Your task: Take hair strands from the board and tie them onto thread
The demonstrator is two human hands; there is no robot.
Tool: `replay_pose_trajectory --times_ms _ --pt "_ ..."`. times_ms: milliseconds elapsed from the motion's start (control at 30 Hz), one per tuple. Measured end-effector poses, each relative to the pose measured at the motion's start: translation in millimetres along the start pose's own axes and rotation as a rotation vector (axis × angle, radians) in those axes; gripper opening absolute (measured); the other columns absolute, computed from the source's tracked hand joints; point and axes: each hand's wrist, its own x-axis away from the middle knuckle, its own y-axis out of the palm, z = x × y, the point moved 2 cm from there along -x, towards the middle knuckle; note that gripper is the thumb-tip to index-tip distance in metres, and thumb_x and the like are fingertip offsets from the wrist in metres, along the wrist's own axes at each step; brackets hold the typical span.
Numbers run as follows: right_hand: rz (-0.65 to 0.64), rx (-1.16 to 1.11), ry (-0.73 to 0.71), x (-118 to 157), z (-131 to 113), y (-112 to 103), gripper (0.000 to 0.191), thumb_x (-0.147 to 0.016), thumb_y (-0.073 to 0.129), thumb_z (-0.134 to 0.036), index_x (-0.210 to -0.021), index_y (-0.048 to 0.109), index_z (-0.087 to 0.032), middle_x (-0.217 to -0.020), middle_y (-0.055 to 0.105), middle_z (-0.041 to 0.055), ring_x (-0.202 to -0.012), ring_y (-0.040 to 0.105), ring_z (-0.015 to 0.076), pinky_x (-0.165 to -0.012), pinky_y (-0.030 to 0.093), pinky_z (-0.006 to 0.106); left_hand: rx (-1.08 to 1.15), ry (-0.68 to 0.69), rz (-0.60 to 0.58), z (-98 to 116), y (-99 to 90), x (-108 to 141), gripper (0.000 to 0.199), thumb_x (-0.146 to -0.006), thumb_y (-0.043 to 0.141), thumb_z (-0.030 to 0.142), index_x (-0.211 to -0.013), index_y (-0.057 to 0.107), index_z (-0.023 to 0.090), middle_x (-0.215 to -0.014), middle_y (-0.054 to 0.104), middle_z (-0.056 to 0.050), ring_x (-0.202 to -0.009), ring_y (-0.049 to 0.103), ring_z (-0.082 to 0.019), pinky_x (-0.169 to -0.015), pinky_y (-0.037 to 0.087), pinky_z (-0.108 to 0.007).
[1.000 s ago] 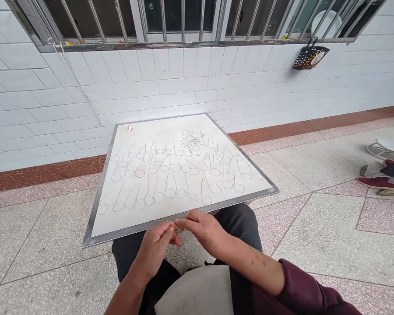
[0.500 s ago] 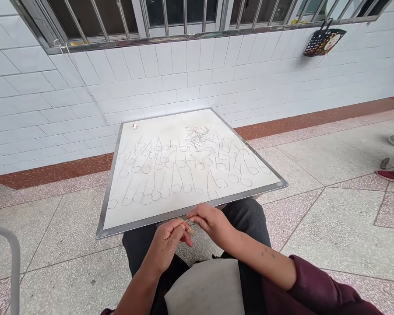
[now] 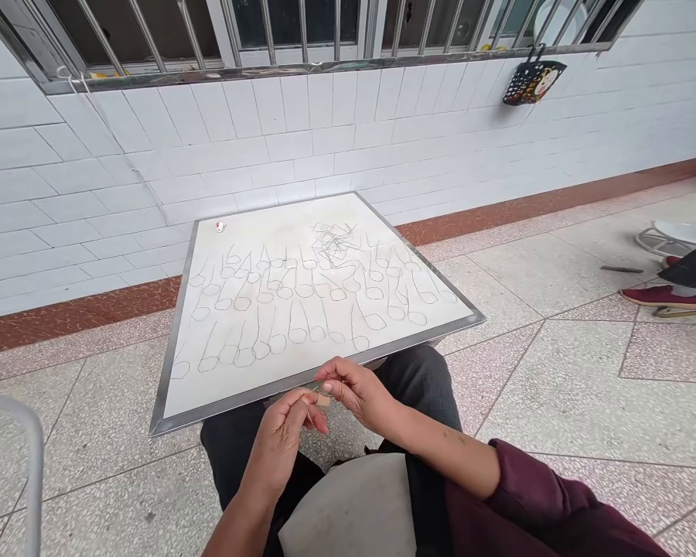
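My left hand [image 3: 284, 429] is closed in a pinch on a thin wire [image 3: 316, 389], over my lap just off the table's near edge. A tan wrap or pad shows at one of its fingers. Close beside it, my right hand [image 3: 356, 394] pinches the same wire between thumb and forefinger. The wire's shape between my fingers is too fine to make out. On the white table [image 3: 209, 398] in front lie several wire loops with long tails [image 3: 261, 350], set out in rough rows. Behind them is a tangled pile of wires [image 3: 333, 244].
A small red and white object [image 3: 220, 227] sits at the table's far left corner. The tiled wall [image 3: 255, 170] rises behind the table. A grey tubular frame [image 3: 33, 464] stands at left. Another person's red shoe [image 3: 661, 298] rests on the floor at right.
The view has turned slightly right, so the table sits further left and more of the other person's leg shows. My right fingers have shifted on the wire; my left hand keeps its pinch.
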Motion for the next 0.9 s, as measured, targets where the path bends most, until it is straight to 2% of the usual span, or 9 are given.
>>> replay_pose_trajectory --times_ms 100,233,467,567,733,900 --pt "-0.044 -0.111 0.046 0.6 2.5 2.4 0.028 -0.094 0.056 -0.047 -0.098 0.061 -0.021 -0.073 0.058 -0.0016 -0.066 0.052 0.0127 -0.063 0.040 0.026 0.126 0.019 0.044 -2.4 1.9 0.2 0.031 -0.098 0.047 0.041 -0.087 0.068 0.022 -0.071 0.065 -0.001 -0.076 0.057 -0.020 -0.082 0.044 -0.033" --pt "0.026 -0.060 0.068 1.4 1.2 3.7 0.029 -0.096 0.052 -0.048 -0.090 0.061 -0.021 -0.072 0.054 -0.0015 -0.064 0.048 0.0122 -0.059 0.037 0.025 0.242 0.008 0.036 -5.1 3.9 0.4 0.029 -0.098 0.048 0.040 -0.086 0.066 0.021 -0.058 0.057 0.001 -0.074 0.056 -0.020 -0.077 0.044 -0.031" --pt "0.098 -0.062 0.147 5.6 2.1 8.9 0.032 -0.095 0.050 -0.052 -0.088 0.055 -0.022 -0.061 0.042 -0.0055 -0.053 0.039 0.0112 -0.053 0.034 0.025 0.067 0.040 -0.020 -4.7 5.9 2.6 0.035 -0.100 0.042 0.038 -0.078 0.063 0.021 -0.052 0.055 0.002 -0.073 0.056 -0.020 -0.081 0.043 -0.031" --pt "0.028 -0.134 0.185 4.1 3.7 6.5 0.036 -0.094 0.049 -0.057 -0.089 0.054 -0.021 -0.058 0.040 -0.0072 -0.049 0.037 0.0102 -0.050 0.033 0.024 0.058 0.037 -0.001 -4.7 6.7 3.3 0.035 -0.100 0.041 0.038 -0.078 0.063 0.022 -0.054 0.058 0.002 -0.074 0.056 -0.020 -0.080 0.043 -0.031" --pt "-0.108 -0.179 0.158 1.9 -1.3 1.5 0.036 -0.094 0.051 -0.055 -0.092 0.058 -0.019 -0.071 0.051 -0.0029 -0.057 0.045 0.0101 -0.057 0.038 0.025 0.082 0.034 0.025 -6.5 8.6 3.8 0.037 -0.100 0.043 0.040 -0.072 0.058 0.022 -0.055 0.056 0.003 -0.072 0.057 -0.019 -0.077 0.042 -0.029" --pt "-0.016 -0.208 0.195 5.4 -1.3 7.9 0.038 -0.091 0.055 -0.057 -0.086 0.055 -0.019 -0.067 0.049 -0.0045 -0.052 0.040 0.0085 -0.052 0.035 0.024 0.067 0.020 0.026 -8.6 9.8 4.7 0.031 -0.100 0.044 0.040 -0.078 0.058 0.022 -0.050 0.048 0.005 -0.065 0.055 -0.018 -0.070 0.042 -0.028"
